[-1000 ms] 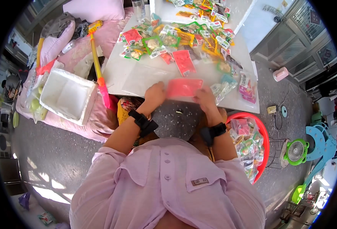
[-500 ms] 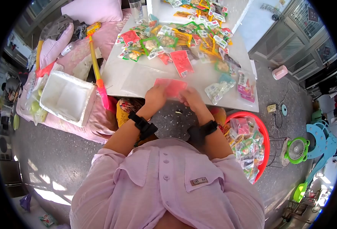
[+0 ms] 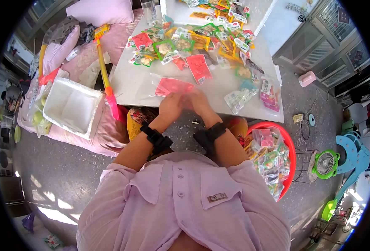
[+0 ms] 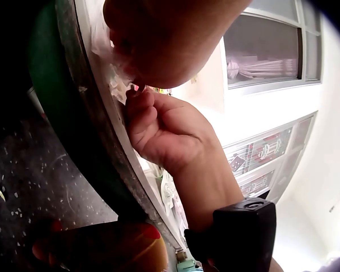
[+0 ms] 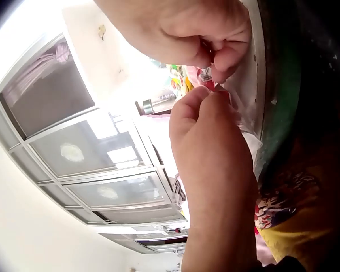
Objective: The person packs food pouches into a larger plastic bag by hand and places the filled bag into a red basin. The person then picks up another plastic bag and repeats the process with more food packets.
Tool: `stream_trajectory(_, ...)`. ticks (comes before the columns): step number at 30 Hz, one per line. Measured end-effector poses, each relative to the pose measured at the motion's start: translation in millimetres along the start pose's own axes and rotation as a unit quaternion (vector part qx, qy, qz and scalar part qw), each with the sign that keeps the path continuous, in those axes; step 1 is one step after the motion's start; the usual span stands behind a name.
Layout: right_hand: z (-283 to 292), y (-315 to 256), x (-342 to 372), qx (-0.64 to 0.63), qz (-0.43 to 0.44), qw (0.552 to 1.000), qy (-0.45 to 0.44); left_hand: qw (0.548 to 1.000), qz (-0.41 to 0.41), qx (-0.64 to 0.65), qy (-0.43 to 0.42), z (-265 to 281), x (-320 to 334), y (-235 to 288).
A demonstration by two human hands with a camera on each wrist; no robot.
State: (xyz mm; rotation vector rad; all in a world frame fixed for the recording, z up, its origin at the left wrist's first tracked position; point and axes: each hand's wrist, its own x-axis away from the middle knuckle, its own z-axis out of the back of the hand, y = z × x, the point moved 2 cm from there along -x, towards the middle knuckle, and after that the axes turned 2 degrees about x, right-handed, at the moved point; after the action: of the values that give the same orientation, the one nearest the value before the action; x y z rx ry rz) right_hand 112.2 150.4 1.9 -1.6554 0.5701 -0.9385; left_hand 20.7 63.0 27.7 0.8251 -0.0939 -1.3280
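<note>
A flat red packet point(image 3: 172, 87) lies at the table's front edge, partly over a clear plastic bag point(image 3: 145, 90). My left hand point(image 3: 170, 109) pinches its near side with curled fingers. Close against it, my right hand point(image 3: 198, 105) pinches the packet's near right corner. In the right wrist view a bit of red wrapper point(image 5: 207, 80) shows between the fingertips of both hands. Another red packet point(image 3: 199, 68) lies just behind, beside a heap of colourful food packets point(image 3: 183, 44).
A red basin point(image 3: 291, 161) of packets stands on the floor at the right. Clear packets point(image 3: 240, 99) and a pink-purple packet point(image 3: 270, 94) lie at the table's right. A white foam box point(image 3: 72, 106) and a yellow-handled tool point(image 3: 104, 71) rest on the bed at the left.
The red packet has moved left and slightly away from the body, over the clear bag. My right hand has moved left until close beside my left hand.
</note>
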Motion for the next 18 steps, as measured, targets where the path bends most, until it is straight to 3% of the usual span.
stream_trajectory(7,3.0,-3.0,-7.1,0.074,0.047,0.992,-0.088,1.000,-0.016,0.000,0.000,12.5,-0.6,-0.9)
stream_trajectory(12,-5.6,-1.4,-5.4,-0.037,0.035,0.998,-0.025,0.999,-0.045,0.019,-0.015,5.6,4.5,-6.4)
stream_trajectory(15,-12.5,-4.4,-5.0,-0.038,0.033,0.998,0.025,0.999,-0.044,0.021,-0.024,2.8,5.0,-7.3)
stream_trajectory(16,-9.3,3.2,-14.8,0.083,0.169,0.982,0.012,0.998,-0.050,0.022,-0.019,3.2,4.0,-8.5)
stream_trajectory(17,-4.7,20.9,-30.3,0.202,0.299,0.933,-0.002,0.998,-0.055,0.024,-0.014,4.1,2.5,-10.6)
stream_trajectory(18,-5.8,23.6,-31.4,0.236,0.358,0.903,-0.020,0.998,-0.060,0.026,-0.010,5.0,2.1,-12.0)
